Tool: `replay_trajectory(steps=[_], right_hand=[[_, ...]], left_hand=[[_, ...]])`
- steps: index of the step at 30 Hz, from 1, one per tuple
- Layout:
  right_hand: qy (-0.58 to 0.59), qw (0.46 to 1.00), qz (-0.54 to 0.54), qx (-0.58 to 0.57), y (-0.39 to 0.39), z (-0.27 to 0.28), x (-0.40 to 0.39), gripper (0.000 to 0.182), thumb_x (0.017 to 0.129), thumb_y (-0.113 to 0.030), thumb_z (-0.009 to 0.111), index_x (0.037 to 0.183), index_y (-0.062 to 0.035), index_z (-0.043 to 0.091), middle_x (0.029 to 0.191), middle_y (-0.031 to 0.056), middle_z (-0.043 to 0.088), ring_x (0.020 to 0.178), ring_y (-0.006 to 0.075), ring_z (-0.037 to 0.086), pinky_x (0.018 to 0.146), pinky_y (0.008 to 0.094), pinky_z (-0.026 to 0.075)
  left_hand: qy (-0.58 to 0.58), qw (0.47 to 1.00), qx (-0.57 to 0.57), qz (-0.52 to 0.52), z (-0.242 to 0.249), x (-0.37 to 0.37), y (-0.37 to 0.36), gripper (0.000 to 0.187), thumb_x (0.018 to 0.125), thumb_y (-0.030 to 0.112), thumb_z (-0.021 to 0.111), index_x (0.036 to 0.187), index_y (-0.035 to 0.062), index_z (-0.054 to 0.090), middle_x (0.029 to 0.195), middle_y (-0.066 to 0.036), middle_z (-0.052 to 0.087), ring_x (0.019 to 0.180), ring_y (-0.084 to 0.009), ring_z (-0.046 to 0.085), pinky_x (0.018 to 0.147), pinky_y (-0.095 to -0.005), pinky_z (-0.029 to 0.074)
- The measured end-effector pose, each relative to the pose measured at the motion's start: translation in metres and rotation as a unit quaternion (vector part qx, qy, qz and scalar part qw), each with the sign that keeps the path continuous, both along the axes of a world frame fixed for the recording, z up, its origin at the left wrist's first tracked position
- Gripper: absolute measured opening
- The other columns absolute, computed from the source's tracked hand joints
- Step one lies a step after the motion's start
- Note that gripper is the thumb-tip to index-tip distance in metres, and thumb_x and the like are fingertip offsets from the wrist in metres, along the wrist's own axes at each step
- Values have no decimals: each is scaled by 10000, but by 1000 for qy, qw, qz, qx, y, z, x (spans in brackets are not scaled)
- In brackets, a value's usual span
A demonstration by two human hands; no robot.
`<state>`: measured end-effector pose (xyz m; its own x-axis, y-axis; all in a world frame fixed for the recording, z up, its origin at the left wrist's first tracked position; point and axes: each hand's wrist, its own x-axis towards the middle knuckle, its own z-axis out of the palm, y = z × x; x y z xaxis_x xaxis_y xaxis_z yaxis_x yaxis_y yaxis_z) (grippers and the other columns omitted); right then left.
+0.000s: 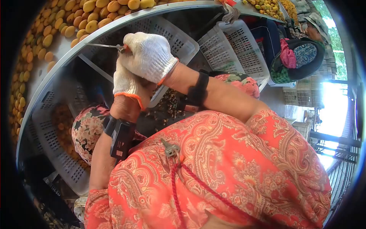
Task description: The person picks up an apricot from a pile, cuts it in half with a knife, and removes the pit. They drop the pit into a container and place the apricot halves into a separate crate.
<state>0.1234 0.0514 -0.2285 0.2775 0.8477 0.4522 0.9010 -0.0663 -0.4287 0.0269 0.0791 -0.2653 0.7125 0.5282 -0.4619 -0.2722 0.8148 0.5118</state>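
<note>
**Both gloved hands closed together at a thin blade: handling notes**

Head view. The right hand [148,57], in a white knit glove, is fisted. A thin metal blade [102,45] pokes out of the fist at its fingertip end, so the fist is closed on the blade's grip, which is hidden inside. The left hand [126,82], also gloved, is curled tight and touches the right from beneath. I cannot tell whether it holds anything; the gloves cover it. A black wrist device [121,138] sits behind the left cuff.

Beyond the fingertips runs a metal table rim [57,63], with yellow-orange fruit [57,26] heaped past it. Under the hands stands a white plastic crate [179,40]. A co-worker [301,53] sits well apart, beyond the right forearm.

Judgement: the blade looks light, stiff, narrow and likely sharp. It should be taken only at the butt end, never along the bare metal. The knit gloves should aid grip. The fruit looks small, smooth and bruisable, so cradle it rather than squeeze.
</note>
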Motion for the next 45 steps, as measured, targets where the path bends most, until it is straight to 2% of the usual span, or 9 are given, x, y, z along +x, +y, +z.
replay_trajectory(steps=[7,14,18,21,31,33,35,37,45], right_hand=[[-46,997,47,-31,-24,2,8,196,731,-303,713,814,-127,695,769,97,674,700,299,684,622,405,558],[-38,991,130,18,-36,9,21,155,743,-218,721,791,-95,639,740,91,635,685,307,662,590,391,536],[286,945,144,71,-25,14,34,108,813,-170,698,823,-64,680,694,35,650,628,201,649,582,337,534],[621,759,53,187,-17,16,50,133,889,-150,672,880,-18,681,713,3,632,584,83,586,517,235,464],[155,986,30,50,-37,16,24,119,909,-122,704,951,-23,654,771,26,667,691,56,584,597,234,494],[285,955,47,68,-33,13,24,118,921,-117,692,960,-10,662,794,41,683,705,59,598,617,238,512],[364,920,44,141,-32,14,33,265,869,-308,739,905,-52,683,715,140,650,603,255,643,563,348,501],[217,967,6,130,-39,32,50,308,885,-354,727,958,-56,705,663,97,639,574,227,648,535,333,500],[451,863,69,216,-50,71,47,293,945,-279,680,958,13,666,668,26,636,577,68,575,542,254,463]], left_hand=[[63,993,-92,-35,14,-8,-24,580,957,629,433,1307,176,524,1248,-47,599,1096,-250,625,806,-454,570],[19,989,-117,-86,9,-5,-33,567,877,689,541,1129,181,567,859,10,578,595,-132,533,463,-252,395],[-130,957,-162,-204,4,-4,-8,540,930,632,497,1042,114,597,688,9,475,459,-111,357,413,-246,292],[-135,972,-74,-179,27,2,0,548,987,556,424,1084,42,588,582,-19,416,416,-94,279,412,-243,221],[-145,978,-150,-26,6,9,11,368,965,409,556,1170,105,588,1077,-76,663,1048,-276,642,860,-478,558],[-164,978,-125,-34,-3,1,15,339,980,312,534,1216,72,572,1179,-76,646,1104,-247,636,919,-436,552],[-92,991,-101,2,18,2,9,350,968,320,527,1207,69,573,1109,-90,646,926,-246,660,723,-371,573],[-186,974,-70,-112,25,-1,12,394,931,348,549,1211,70,547,928,-117,603,705,-209,591,577,-284,498],[-213,967,-36,-131,34,0,12,474,937,310,543,1335,59,489,931,-146,587,672,-191,580,541,-232,495]])
